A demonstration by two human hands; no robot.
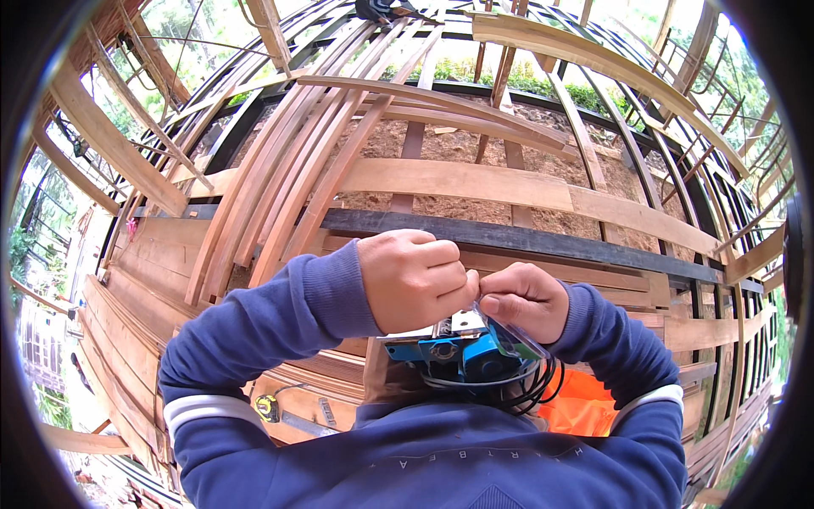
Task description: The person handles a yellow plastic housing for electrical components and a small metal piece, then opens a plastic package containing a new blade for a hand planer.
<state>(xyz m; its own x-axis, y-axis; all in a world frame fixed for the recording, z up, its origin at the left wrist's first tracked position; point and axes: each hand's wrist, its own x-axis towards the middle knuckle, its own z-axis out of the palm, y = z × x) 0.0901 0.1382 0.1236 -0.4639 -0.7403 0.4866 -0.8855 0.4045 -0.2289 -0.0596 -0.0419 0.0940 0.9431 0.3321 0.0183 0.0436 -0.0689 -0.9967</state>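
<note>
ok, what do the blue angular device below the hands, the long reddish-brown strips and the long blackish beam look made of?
Blue angular device: painted metal or plastic; uniform blue colour leaves it open.
Long reddish-brown strips: likely bare wood; warm timber colour, matt look.
Long blackish beam: dark-coated timber or metal; dark surface hides which.

The navy long-sleeved cloth sweatshirt (407, 488) is soft and matt, ribbed at the cuffs (343, 288). The angular bright blue device (483, 349) looks like smooth, faintly glossy plastic. Long reddish-brown wooden boards (342, 170) are smooth, the long black beam (424, 227) matt, the brown soil (462, 148) rough.
</note>
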